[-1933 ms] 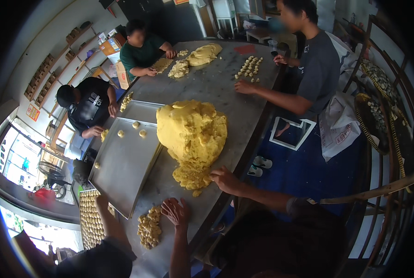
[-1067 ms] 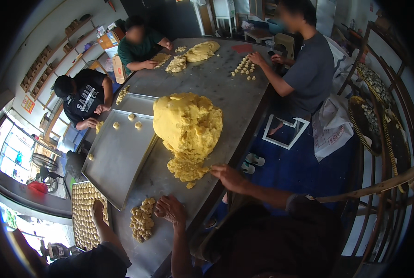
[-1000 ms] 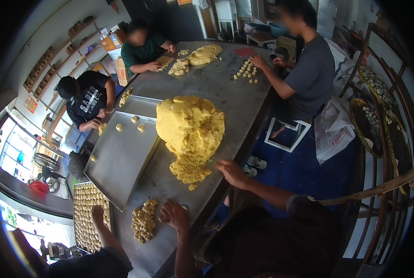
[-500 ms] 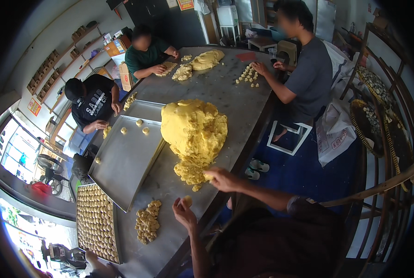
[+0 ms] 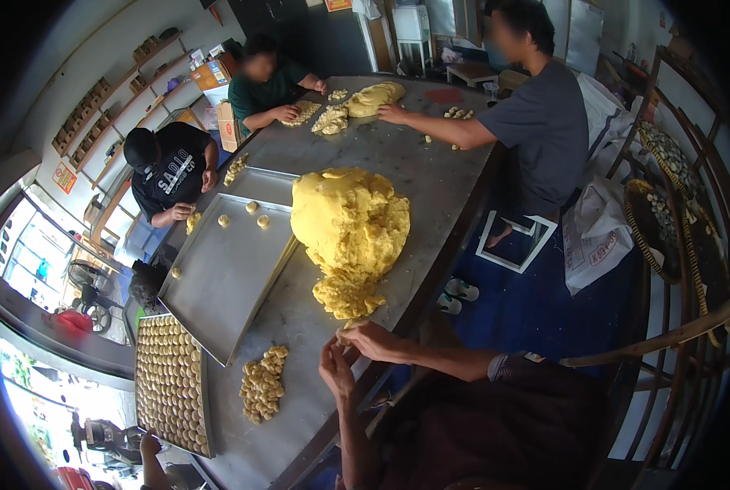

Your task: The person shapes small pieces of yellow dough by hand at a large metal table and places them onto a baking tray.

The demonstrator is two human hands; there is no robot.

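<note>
Head view | Yellow dough mound (image 5: 350,220) is set at frame centre, presumably for easy reach | Dough pieces (image 5: 263,384) are heaped at lower centre-left | Left hand (image 5: 338,374) and right hand (image 5: 375,341) are held together below mound, fingers curled nearly closed; whether dough is gripped cannot be told

"How many big dough mounds (image 5: 353,220)?"
"One, and one near heap of pieces (image 5: 263,384), too jumbled to count."
"Full trays (image 5: 207,408)?"
"One; its balls (image 5: 171,380) pack too tightly to count."
"Loose balls (image 5: 263,221) on the sparse tray (image 5: 226,273)?"
"Four."
"Co-workers (image 5: 545,139)?"
"Three, plus a fourth's hand (image 5: 149,443)."
"Slippers (image 5: 463,288)?"
"Two."
"Red sheets (image 5: 442,95) on the worktop (image 5: 434,192)?"
"One."
"Clear cups (image 5: 491,90)?"
"One."
</note>
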